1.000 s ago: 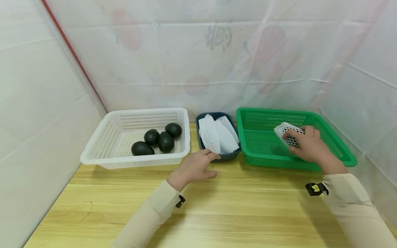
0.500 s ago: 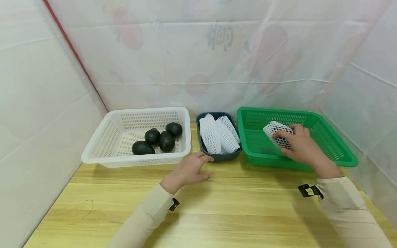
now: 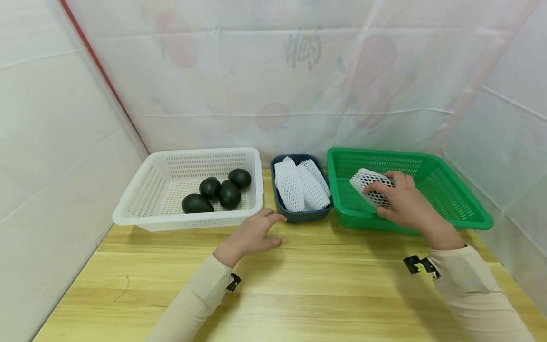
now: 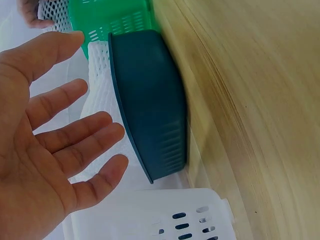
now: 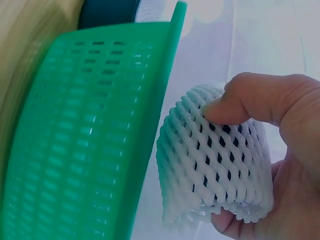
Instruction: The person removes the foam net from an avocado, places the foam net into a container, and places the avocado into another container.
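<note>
My right hand grips a dark avocado in a white foam net sleeve, over the left part of the green basket. In the right wrist view the thumb presses on the mesh, and dark skin shows through its holes. My left hand hovers by the front of the small navy bin, fingers spread and holding nothing. Several white foam net sleeves lie in that bin. In the left wrist view, the left hand is beside the bin's wall.
A white basket stands at the left, with several dark avocados in it. The three containers stand in a row along the back of the wooden table. White sheeting hangs behind and at both sides.
My right hand has moved left across the green basket with the sleeved avocado. My left hand has drawn back left and slightly toward me, away from the navy bin.
</note>
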A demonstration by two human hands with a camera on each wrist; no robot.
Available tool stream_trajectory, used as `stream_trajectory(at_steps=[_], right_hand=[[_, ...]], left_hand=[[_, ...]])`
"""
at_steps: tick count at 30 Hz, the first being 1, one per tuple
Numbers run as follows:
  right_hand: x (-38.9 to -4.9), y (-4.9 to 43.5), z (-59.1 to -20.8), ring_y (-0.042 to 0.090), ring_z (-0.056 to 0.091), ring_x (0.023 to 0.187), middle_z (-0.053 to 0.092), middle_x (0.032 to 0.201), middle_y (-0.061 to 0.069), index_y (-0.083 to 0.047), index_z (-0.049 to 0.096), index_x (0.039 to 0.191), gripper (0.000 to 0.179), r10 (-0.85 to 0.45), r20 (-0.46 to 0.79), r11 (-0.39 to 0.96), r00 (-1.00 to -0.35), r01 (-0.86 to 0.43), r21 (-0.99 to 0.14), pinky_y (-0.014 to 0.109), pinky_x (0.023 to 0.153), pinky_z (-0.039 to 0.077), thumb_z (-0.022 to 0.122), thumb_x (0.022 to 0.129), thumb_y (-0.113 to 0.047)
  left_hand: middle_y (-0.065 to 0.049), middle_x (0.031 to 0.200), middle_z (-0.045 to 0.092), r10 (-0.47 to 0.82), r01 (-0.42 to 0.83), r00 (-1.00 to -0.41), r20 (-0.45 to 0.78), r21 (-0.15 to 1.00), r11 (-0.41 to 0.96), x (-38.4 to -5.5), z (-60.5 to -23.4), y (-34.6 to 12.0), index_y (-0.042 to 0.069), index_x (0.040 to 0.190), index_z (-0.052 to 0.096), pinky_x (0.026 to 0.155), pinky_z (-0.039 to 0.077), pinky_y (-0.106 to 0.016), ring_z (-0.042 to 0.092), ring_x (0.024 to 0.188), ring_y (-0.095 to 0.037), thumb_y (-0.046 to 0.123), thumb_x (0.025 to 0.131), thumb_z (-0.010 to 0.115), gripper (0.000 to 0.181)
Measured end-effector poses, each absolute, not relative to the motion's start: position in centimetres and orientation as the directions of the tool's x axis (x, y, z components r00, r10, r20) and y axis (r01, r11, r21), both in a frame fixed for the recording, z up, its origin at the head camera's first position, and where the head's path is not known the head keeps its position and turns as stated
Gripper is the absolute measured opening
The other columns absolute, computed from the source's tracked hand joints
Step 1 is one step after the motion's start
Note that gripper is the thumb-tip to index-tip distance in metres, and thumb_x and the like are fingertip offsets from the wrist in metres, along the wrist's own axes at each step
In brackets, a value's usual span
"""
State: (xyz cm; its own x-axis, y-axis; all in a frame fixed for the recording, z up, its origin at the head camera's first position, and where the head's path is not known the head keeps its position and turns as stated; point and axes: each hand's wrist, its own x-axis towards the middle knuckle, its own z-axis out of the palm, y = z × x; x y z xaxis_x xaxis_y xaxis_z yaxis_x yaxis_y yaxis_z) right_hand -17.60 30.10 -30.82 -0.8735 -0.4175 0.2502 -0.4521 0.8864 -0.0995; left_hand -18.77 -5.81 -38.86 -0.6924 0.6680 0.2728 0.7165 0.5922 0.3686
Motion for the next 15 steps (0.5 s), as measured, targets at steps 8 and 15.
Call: stream_trajectory(at_steps=[8,15], right_hand=[[-16.6,28.7,-30.9,0.055,0.029,0.112,0.031,0.129,0.033,-0.021,0.058,0.110,0.040,-0.450,0.270,0.867,-0.851,-0.490,-0.098,0.060,0.063,0.041,0.072,0.076,-0.003],[-15.7,27.6,-30.9,0.051,0.033,0.109,0.035,0.125,0.031,-0.020,0.060,0.108,0.039,-0.485,0.290,0.845,-0.825,-0.528,-0.087,0.056,0.063,0.042,0.072,0.075,-0.003]], left_hand=[[-0.007,0.112,0.056,0.669,0.707,-0.699,0.253,0.384,0.594,-18.8,-38.7,-5.8,0.005,0.117,0.062,0.085,0.045,-0.033,0.053,0.101,-0.020,0.026,0.082,0.071,0.042],[-0.007,0.113,0.056,0.678,0.709,-0.693,0.245,0.402,0.579,-18.6,-38.8,-6.1,0.006,0.116,0.063,0.088,0.044,-0.034,0.053,0.104,-0.021,0.026,0.082,0.071,0.041]])
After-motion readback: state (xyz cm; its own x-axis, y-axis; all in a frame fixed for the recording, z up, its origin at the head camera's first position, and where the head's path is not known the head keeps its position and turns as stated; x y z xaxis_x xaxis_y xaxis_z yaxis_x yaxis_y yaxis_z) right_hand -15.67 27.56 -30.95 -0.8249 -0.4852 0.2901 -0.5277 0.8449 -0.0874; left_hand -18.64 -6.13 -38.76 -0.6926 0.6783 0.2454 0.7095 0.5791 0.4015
